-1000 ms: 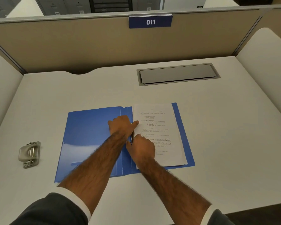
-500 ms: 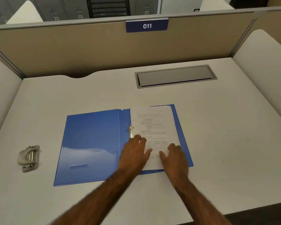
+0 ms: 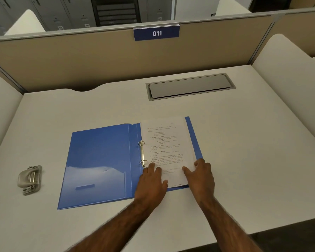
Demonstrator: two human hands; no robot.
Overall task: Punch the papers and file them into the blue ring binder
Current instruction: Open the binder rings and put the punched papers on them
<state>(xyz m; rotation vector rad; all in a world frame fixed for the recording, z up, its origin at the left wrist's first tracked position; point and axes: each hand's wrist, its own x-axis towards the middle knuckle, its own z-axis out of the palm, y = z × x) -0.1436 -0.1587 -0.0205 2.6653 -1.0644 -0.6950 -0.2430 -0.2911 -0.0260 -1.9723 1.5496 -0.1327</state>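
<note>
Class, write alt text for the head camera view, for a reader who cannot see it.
A person's left hand and right hand rest flat on the near end of printed papers lying in the right half of an open blue ring binder, by its metal rings. A grey hole punch sits apart, left on the white desk.

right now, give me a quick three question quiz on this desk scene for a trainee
1. True or false: the binder lies open on the desk.
2. The hole punch sits: A) left of the binder, B) right of it, C) on top of it.
3. What do the left hand and right hand rest on?

Key: 1 true. 2 A. 3 the papers.
</note>
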